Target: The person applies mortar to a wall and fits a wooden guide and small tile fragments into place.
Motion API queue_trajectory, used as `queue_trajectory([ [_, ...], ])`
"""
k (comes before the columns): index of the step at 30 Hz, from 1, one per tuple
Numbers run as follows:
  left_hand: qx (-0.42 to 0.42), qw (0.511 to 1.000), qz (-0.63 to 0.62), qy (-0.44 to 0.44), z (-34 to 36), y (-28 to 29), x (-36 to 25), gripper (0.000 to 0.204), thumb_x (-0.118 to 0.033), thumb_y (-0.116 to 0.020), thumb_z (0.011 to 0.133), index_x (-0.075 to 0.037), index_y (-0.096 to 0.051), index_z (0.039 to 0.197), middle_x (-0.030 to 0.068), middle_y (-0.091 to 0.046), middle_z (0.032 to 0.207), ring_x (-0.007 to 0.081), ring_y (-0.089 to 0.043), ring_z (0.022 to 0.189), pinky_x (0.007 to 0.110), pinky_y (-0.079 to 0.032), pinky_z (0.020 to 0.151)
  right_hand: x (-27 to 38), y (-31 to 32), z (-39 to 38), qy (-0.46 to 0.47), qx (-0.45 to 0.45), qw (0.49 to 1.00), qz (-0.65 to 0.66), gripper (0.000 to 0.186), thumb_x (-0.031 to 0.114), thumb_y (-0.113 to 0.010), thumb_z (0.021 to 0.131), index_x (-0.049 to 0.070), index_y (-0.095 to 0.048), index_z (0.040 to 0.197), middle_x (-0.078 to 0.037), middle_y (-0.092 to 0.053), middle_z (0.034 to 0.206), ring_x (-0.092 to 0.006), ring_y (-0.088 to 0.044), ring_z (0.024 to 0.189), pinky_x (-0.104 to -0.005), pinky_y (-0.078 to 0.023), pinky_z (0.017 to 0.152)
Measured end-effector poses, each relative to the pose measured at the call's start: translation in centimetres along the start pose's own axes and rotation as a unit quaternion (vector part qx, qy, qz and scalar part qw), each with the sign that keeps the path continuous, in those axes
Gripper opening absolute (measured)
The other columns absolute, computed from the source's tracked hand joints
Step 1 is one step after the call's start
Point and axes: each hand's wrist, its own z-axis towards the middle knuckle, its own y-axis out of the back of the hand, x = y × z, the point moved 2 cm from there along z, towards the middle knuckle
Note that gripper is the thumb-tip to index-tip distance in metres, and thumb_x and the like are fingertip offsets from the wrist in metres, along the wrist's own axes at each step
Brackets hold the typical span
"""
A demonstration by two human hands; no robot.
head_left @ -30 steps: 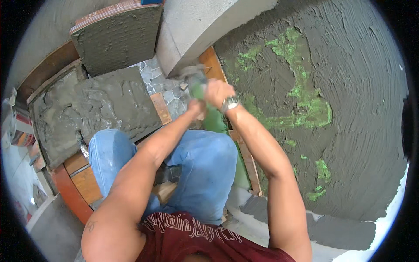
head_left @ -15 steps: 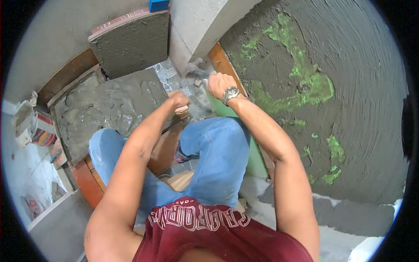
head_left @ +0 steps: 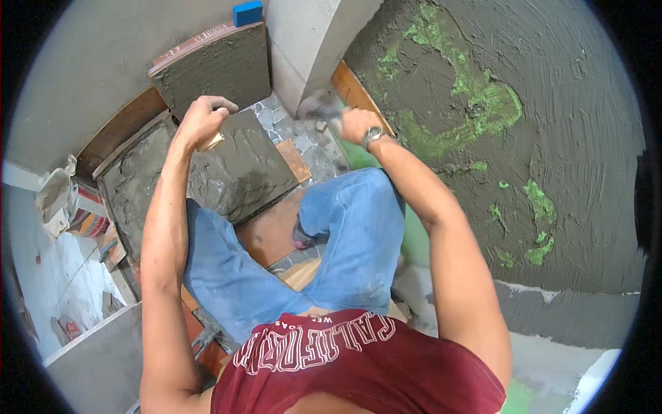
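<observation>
My left hand (head_left: 201,124) is raised over a bed of wet grey mortar (head_left: 238,155) spread on a board. Its fingers are curled round a small pale tan piece of wood (head_left: 212,142). Wearing a wristwatch, my right hand (head_left: 360,126) is closed on the handle of a hammer-like tool (head_left: 322,107). The tool's dark head is smeared by motion beside the foot of the concrete column (head_left: 296,62), so its exact kind cannot be told. An orange-brown wood strip (head_left: 355,88) stands right behind this hand, against the wall.
A mortar-coated tile (head_left: 217,72) leans at the back, a blue block (head_left: 247,13) on top. Mortar and green patches cover the right wall (head_left: 579,159). A bucket (head_left: 86,210) stands left. A small wood block (head_left: 294,160) lies by the mortar bed, near stone-patterned flooring (head_left: 318,153).
My left hand has swung left and away from me, from the corner of the mortar bed to above it, still holding the wood. My right hand has shifted slightly right with the tool.
</observation>
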Motion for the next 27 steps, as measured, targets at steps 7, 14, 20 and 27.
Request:
queue_trajectory([
  [7, 0.037, 0.996, 0.072, 0.029, -1.2, -0.9, 0.1, 0.029, -0.021, -0.063, 0.086, 0.001, -0.071, 0.103, 0.0164, -0.072, 0.095, 0.0248, -0.068, 0.09, 0.035, -0.05, 0.083, 2.9, 2.0, -1.0, 0.032, 0.019, 0.999, 0.017, 0.036, 0.034, -0.054, 0.09, 0.004, -0.072, 0.094, -0.02, -0.07, 0.1, -0.0362, -0.068, 0.094, -0.0434, -0.055, 0.079],
  [14, 0.031, 0.997, 0.055, 0.034, -0.6, -1.7, -0.7, 0.03, -0.021, -0.062, 0.086, 0.001, -0.071, 0.104, 0.019, -0.071, 0.097, 0.0288, -0.068, 0.095, 0.037, -0.05, 0.086, -0.2, 0.1, -0.5, -0.017, 0.001, 0.999, 0.028, 0.048, 0.047, -0.051, 0.091, 0.004, -0.072, 0.09, -0.019, -0.07, 0.095, -0.0356, -0.069, 0.088, -0.0448, -0.055, 0.075],
  [20, 0.05, 0.996, 0.068, 0.021, -0.1, -2.9, -1.1, 0.028, -0.017, -0.061, 0.087, 0.001, -0.07, 0.105, 0.0165, -0.072, 0.098, 0.0237, -0.068, 0.093, 0.035, -0.05, 0.084, -3.0, 0.2, -0.9, 0.003, -0.006, 0.999, 0.038, 0.049, 0.046, -0.053, 0.091, 0.0, -0.069, 0.091, -0.023, -0.069, 0.089, -0.0385, -0.068, 0.085, -0.048, -0.054, 0.076],
  [27, 0.025, 0.998, 0.063, -0.004, -0.1, -2.9, -1.3, 0.03, -0.016, -0.06, 0.082, -0.001, -0.071, 0.105, 0.0194, -0.071, 0.097, 0.0283, -0.068, 0.093, 0.036, -0.05, 0.085, 0.8, 1.2, -1.8, 0.016, 0.025, 0.999, 0.036, 0.042, 0.039, -0.054, 0.09, 0.001, -0.069, 0.094, -0.021, -0.07, 0.096, -0.0358, -0.068, 0.09, -0.0452, -0.054, 0.078],
])
